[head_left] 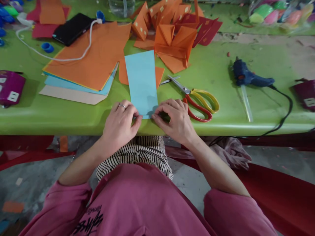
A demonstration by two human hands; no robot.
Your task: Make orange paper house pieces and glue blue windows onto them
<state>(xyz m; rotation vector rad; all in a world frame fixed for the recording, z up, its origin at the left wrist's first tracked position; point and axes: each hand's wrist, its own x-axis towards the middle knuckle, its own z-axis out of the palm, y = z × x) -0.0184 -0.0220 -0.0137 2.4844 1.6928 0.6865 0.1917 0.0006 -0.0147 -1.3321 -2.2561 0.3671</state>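
Left hand (121, 119) is pinching the near left corner of the blue paper (141, 82), thumb and finger closing on it. Right hand (174, 119) is doing the same at the near right corner, fingertips pressing together on the edge. Blue paper is lying at the front edge of the green table (61, 118), between the hands, its far end overlapping an orange card (124, 73). A narrow strip is showing along its near edge.

Containers: clear jar (121, 7) is standing at the far edge, a thin stick (125, 7) showing in it; cannot tell about liquid. Clear bag (304, 24), far right, is holding coloured rounded pieces (264, 9), green, pink and orange among them. Blue cap (47, 48) is sitting left of the paper stack (88, 59), contents too small to tell; another blue cap (100, 15) is sitting farther back, by the cable plug.

Phone (76, 29) is lying partly over the stack, white cable (87, 49) running across the orange top sheet. Folded orange pieces (169, 50) are standing beyond the blue paper, dark red ones (210, 31) leaning beside them. Scissors (188, 93) are lying just beside the right hand, blades pointing away. Glue gun (251, 77) is lying farther right, a glue stick (246, 103) jutting out.
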